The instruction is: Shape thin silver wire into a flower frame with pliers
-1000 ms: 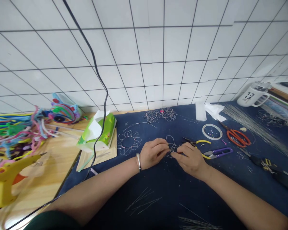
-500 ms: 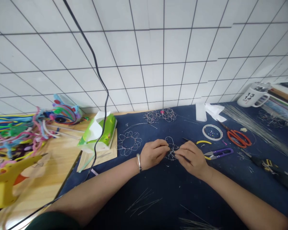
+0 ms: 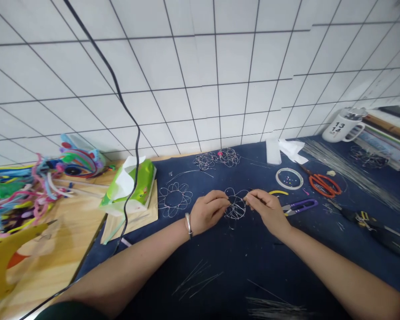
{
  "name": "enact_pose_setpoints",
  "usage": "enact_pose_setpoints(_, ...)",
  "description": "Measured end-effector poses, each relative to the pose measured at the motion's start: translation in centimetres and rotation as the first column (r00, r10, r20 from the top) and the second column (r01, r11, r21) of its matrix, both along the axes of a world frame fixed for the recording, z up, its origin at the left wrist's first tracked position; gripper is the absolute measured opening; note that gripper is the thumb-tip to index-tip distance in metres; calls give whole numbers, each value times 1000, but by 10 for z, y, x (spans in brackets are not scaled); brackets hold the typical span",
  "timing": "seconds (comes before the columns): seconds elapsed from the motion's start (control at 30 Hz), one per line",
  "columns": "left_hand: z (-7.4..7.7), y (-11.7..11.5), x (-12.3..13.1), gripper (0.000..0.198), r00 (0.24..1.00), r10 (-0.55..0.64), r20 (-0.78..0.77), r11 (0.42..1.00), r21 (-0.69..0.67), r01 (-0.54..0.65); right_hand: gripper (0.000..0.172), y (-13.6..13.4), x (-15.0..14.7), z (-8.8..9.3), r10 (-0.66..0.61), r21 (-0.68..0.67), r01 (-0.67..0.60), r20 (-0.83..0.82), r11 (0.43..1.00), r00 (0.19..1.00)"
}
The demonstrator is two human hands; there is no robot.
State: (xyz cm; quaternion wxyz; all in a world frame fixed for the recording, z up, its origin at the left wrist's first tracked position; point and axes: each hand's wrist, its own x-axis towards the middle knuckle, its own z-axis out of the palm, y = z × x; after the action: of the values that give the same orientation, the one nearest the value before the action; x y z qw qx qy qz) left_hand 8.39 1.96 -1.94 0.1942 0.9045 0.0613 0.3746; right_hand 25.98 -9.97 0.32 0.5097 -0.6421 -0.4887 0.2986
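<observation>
Between my hands, over the dark blue cloth, is a round wire piece [image 3: 236,210] with thin loops. My left hand [image 3: 209,210], with a silver bangle at the wrist, pinches its left edge. At its upper right, my right hand [image 3: 266,209] pinches the wire between thumb and fingers. A flower-shaped wire ring [image 3: 175,200] lies to the left of my left hand. Two tangled wire pieces [image 3: 217,159] rest further back, one with a pink spot. Loose wires [image 3: 197,280] are scattered on the cloth in front.
Purple snips [image 3: 303,205], orange scissors [image 3: 324,185], a white dish of beads [image 3: 289,178] and black pliers [image 3: 370,224] are at the right. A white mug [image 3: 342,126] stands behind. At the left are a tissue pack [image 3: 133,186], a yellow glue gun [image 3: 6,253] and pipe cleaners [image 3: 16,191].
My right hand has moved away from my left, baring more of the wire piece between them. The whole view has shifted slightly.
</observation>
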Motion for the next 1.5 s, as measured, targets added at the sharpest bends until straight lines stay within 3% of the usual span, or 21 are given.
enact_pose_setpoints(0.4, 1, -2, 0, 16, 1000, 2, 7, 1000, -5, -1, 18, 0, 0, 1, -55, 27, 56, -20, 998, 998)
enact_pose_setpoints(0.6, 0, -1, 1, 15, 1000, 5, -6, 1000, -6, -5, 20, 0, -3, -1, -88, -48, 79, -244, 996, 966)
enact_pose_setpoints(0.77, -1, -1, 1, 15, 1000, 11, -13, 1000, -5, -11, 20, -1, -6, 6, -102, -84, 78, -335, 993, 937)
enact_pose_setpoints(0.93, 0, -1, 2, 15, 1000, 10, -8, 1000, -7, -10, 22, -3, -7, 13, -48, -127, -11, -451, 992, 891)
enact_pose_setpoints(1.17, -3, -1, 2, 14, 999, 25, -33, 1000, 11, -25, 18, -2, -8, 7, -69, -40, 58, -373, 997, 925)
enact_pose_setpoints(1.5, -7, 0, 2, 16, 992, 45, -118, 997, 72, -37, 10, -2, -8, 9, -94, -16, 97, -442, 995, 892)
